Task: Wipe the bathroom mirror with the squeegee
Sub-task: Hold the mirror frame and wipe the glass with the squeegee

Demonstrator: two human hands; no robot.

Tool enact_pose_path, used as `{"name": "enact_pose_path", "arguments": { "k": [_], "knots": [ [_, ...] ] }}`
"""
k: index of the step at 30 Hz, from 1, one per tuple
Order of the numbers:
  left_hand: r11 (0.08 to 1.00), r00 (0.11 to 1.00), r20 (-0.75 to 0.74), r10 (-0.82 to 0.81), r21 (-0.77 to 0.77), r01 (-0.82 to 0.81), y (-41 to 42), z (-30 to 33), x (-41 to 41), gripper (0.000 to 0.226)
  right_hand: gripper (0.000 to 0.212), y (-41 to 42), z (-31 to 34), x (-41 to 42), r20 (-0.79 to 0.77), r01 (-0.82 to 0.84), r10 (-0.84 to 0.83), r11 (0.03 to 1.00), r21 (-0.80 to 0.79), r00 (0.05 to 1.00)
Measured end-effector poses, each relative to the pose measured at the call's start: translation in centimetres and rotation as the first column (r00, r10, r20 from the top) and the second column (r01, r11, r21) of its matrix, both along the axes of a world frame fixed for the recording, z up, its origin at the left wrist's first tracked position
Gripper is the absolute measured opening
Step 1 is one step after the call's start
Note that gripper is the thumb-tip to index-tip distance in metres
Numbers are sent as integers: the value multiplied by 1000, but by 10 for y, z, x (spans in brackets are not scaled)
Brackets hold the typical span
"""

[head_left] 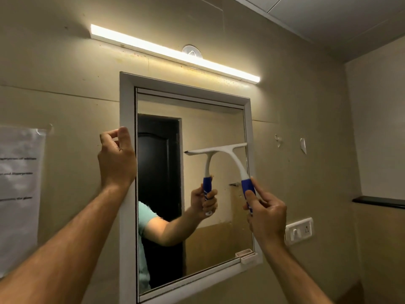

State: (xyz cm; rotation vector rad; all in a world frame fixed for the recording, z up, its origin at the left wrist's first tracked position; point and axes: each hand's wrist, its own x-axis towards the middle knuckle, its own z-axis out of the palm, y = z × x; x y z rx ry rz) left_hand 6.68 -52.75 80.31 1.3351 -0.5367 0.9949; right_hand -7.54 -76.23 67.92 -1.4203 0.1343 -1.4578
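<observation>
The bathroom mirror hangs on the wall in a white frame. My right hand grips the blue handle of a white squeegee. The squeegee's blade lies flat against the glass about halfway up, on the mirror's right half, its right end at the frame. My left hand holds the left edge of the frame, thumb on its front and fingers curled behind. The glass reflects the squeegee, my hand and arm, and a dark door.
A lit tube light runs above the mirror. A sheet of paper is taped to the wall at left. A switch and socket plate sits right of the mirror, and a dark ledge juts out at far right.
</observation>
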Motion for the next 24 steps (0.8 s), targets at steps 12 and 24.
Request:
{"name": "enact_pose_path", "arguments": {
  "k": [12, 24],
  "knots": [
    [1000, 1000, 21, -10, 24, 9, 2, 0, 10, 51, 40, 5, 11, -2, -51, -15, 11, 997, -81, 999],
    [1000, 1000, -3, 14, -4, -14, -1, 1, 6, 49, 41, 6, 2, -18, -83, -42, 33, 994, -99, 996]
  ]
}}
